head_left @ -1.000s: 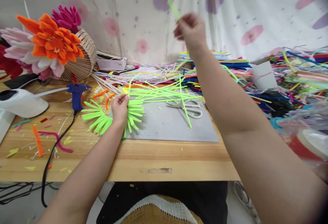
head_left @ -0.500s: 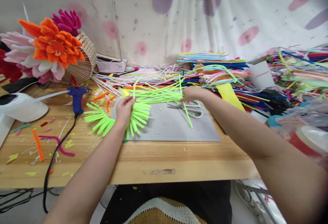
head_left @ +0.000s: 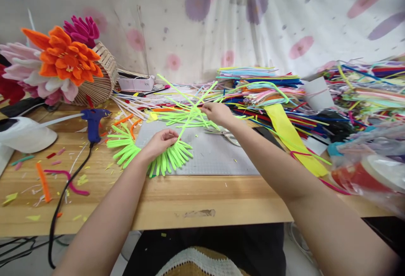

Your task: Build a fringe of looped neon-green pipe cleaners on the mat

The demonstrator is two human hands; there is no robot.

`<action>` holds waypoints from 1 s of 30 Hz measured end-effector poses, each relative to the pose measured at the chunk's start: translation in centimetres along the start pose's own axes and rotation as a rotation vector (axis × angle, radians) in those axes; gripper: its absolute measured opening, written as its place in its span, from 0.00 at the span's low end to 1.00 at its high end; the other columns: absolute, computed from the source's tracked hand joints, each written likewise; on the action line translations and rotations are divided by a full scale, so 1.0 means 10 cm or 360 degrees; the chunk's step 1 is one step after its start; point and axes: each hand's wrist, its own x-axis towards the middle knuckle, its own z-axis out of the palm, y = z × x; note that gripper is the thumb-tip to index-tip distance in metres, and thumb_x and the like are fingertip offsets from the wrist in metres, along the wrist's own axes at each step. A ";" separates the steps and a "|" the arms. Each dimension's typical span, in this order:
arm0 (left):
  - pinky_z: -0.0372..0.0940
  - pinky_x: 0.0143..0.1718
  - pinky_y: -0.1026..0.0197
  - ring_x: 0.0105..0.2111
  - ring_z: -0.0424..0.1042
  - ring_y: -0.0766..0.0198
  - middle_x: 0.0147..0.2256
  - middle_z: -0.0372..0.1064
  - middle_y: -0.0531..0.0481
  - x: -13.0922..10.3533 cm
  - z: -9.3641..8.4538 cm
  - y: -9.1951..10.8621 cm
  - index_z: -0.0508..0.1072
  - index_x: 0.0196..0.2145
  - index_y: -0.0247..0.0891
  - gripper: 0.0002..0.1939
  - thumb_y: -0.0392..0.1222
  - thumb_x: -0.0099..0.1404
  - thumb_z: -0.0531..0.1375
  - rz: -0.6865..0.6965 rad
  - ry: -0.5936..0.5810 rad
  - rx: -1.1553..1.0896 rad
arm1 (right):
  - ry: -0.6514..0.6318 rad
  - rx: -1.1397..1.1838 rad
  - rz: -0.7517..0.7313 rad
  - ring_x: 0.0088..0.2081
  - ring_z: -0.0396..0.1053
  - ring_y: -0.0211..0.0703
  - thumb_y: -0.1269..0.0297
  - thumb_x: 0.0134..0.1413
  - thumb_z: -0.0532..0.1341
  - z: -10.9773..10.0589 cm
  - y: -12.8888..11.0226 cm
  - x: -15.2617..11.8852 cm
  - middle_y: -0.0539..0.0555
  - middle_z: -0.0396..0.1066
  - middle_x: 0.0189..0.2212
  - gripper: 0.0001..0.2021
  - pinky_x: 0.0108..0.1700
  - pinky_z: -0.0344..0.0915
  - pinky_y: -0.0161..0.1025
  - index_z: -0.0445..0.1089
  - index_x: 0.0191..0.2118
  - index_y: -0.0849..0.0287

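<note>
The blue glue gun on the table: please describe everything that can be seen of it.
The glue gun is dark blue, plastic by its look. It stands on the wooden table left of the grey mat, nozzle pointing right, a white glue stick jutting from its back. A black cord runs from its handle over the table's front edge. Neither hand touches it.

wooden table, grey mat, glue gun

I see a neon-green fringe of folded fuzzy pipe-cleaner loops fanned in an arc across the near left corner of the grey cutting mat, part spilling left off it. A loose bundle of straight neon-green pipe cleaners lies at the mat's far edge, several stems tilted upward.
</note>
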 end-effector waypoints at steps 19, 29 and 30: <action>0.62 0.32 0.64 0.28 0.67 0.68 0.27 0.70 0.53 0.08 0.16 -0.06 0.72 0.27 0.36 0.12 0.44 0.44 0.65 0.0401 0.0972 -0.0389 | 0.0152 -0.0154 -0.0036 0.40 0.66 0.47 0.60 0.53 0.52 -0.08 -0.01 0.13 0.56 0.72 0.37 0.14 0.41 0.59 0.39 0.72 0.38 0.56; 0.63 0.29 0.62 0.24 0.68 0.66 0.25 0.70 0.53 -0.03 0.37 -0.03 0.69 0.35 0.36 0.25 0.45 0.38 0.68 0.0096 0.0294 -0.0459 | -0.0200 0.1086 -0.0303 0.25 0.61 0.34 0.59 0.50 0.53 0.62 -0.06 -0.62 0.50 0.67 0.24 0.13 0.29 0.57 0.32 0.69 0.36 0.61; 0.63 0.29 0.62 0.24 0.68 0.66 0.25 0.70 0.53 -0.03 0.36 -0.03 0.68 0.36 0.36 0.26 0.44 0.38 0.68 0.0081 0.0282 -0.0481 | -0.0264 0.1232 -0.0321 0.25 0.60 0.34 0.58 0.50 0.54 0.67 -0.06 -0.61 0.50 0.67 0.24 0.13 0.28 0.57 0.32 0.69 0.35 0.61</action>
